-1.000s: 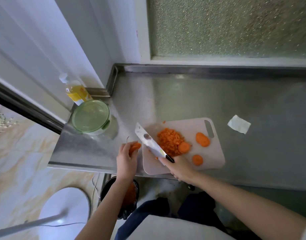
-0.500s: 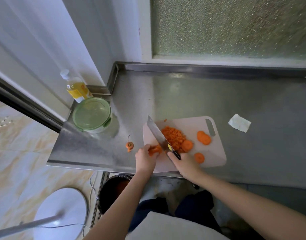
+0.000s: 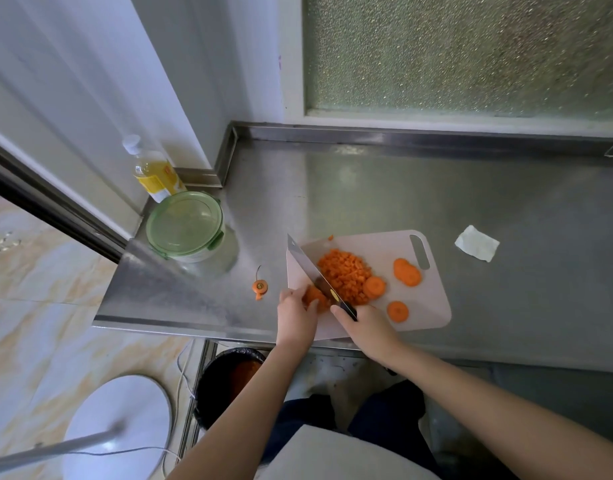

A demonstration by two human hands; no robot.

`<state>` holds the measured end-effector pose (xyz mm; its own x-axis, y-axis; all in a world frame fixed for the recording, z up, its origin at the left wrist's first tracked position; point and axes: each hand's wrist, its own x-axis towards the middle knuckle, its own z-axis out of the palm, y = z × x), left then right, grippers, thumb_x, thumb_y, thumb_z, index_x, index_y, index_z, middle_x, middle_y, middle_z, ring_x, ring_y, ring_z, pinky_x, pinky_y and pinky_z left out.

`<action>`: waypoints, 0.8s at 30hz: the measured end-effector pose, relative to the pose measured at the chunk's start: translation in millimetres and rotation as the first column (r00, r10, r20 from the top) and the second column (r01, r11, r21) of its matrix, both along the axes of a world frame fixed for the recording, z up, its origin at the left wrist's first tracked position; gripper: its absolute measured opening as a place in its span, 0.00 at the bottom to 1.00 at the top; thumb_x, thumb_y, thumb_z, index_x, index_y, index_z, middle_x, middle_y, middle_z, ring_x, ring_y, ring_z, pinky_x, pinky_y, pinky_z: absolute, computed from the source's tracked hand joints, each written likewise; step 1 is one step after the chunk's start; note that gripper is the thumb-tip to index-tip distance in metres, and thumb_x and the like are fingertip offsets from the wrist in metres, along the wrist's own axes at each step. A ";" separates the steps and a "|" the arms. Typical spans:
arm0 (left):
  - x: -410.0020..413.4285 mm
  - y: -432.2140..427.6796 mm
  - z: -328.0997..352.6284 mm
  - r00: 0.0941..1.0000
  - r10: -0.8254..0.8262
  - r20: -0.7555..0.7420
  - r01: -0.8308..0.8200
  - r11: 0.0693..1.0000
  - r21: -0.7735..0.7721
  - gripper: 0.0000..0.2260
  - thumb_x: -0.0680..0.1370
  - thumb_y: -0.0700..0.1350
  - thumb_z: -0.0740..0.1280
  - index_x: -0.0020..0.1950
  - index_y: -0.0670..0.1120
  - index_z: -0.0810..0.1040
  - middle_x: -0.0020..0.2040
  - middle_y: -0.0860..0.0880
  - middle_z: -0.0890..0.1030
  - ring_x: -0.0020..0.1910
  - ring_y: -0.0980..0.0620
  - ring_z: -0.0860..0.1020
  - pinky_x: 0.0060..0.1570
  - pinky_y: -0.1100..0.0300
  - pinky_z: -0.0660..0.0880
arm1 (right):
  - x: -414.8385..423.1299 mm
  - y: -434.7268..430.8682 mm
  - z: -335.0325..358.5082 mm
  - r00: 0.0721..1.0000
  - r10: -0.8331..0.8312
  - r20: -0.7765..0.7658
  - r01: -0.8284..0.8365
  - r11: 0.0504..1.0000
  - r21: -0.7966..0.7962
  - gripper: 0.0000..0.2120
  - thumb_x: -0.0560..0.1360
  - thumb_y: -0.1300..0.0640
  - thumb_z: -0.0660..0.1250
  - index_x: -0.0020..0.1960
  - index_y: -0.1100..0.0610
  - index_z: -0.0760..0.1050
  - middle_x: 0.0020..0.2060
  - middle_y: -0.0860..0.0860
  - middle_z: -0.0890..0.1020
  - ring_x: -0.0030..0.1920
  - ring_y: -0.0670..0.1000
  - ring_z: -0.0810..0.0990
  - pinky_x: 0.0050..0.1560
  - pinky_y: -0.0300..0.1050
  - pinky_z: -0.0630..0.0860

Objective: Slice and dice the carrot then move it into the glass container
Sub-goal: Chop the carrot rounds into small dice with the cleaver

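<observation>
Your left hand [image 3: 294,317] pinches a carrot chunk [image 3: 312,296] at the cutting board's [image 3: 431,306] near-left corner; your right hand [image 3: 370,325] grips the cleaver [image 3: 306,263], blade just beside it. Diced carrot [image 3: 344,275] and 3 slices [image 3: 407,271] lie mid-board; the lidded glass container [image 3: 185,225] stands off the board's far-left corner.

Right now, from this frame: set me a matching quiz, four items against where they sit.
Items:
1 knife
2 carrot stub
3 container
4 tissue

Places:
A right of the board
B gripped by the right hand
C between the container and the board
D beside the bottle, lid on

Pairs: 1-B, 2-C, 3-D, 4-A
</observation>
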<state>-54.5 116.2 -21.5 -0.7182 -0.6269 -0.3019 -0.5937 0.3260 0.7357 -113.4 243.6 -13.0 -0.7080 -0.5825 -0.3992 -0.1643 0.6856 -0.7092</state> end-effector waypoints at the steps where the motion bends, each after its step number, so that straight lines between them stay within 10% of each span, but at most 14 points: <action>1: 0.4 1.6 0.8 1.000 -0.027 0.004 0.027 1.000 -0.010 0.11 0.78 0.40 0.63 0.61 0.42 0.75 0.50 0.47 0.68 0.47 0.52 0.71 0.47 0.71 0.64 | 0.3 -0.3 -0.3 1.000 -0.003 0.008 0.003 1.000 -0.002 0.25 0.80 0.44 0.58 0.38 0.64 0.74 0.32 0.57 0.77 0.36 0.53 0.77 0.39 0.44 0.72; 8: 3.7 8.9 -0.4 0.994 -0.104 -0.020 0.104 0.994 0.021 0.27 0.73 0.46 0.72 0.68 0.45 0.65 0.59 0.47 0.64 0.56 0.50 0.69 0.57 0.61 0.68 | -0.7 -2.5 1.0 1.000 -0.017 0.025 0.017 1.000 -0.013 0.24 0.80 0.45 0.57 0.37 0.63 0.74 0.28 0.52 0.73 0.34 0.52 0.76 0.37 0.43 0.71; 16: -4.1 -4.3 -3.7 0.980 -0.191 0.062 0.197 0.973 -0.119 0.10 0.77 0.39 0.62 0.59 0.39 0.73 0.57 0.43 0.69 0.50 0.41 0.75 0.50 0.55 0.73 | -3.1 -1.6 -1.1 0.999 -0.008 0.050 0.007 1.000 0.005 0.23 0.80 0.44 0.57 0.31 0.57 0.67 0.25 0.50 0.69 0.29 0.49 0.71 0.31 0.40 0.65; 24: -7.5 -10.2 -1.5 0.967 -0.222 0.123 0.233 0.968 -0.087 0.15 0.75 0.42 0.66 0.60 0.40 0.73 0.56 0.43 0.68 0.50 0.41 0.75 0.52 0.51 0.74 | -1.2 -4.0 -0.5 0.997 -0.043 0.069 0.043 0.999 -0.003 0.22 0.80 0.45 0.58 0.32 0.58 0.68 0.23 0.50 0.69 0.26 0.47 0.70 0.30 0.39 0.65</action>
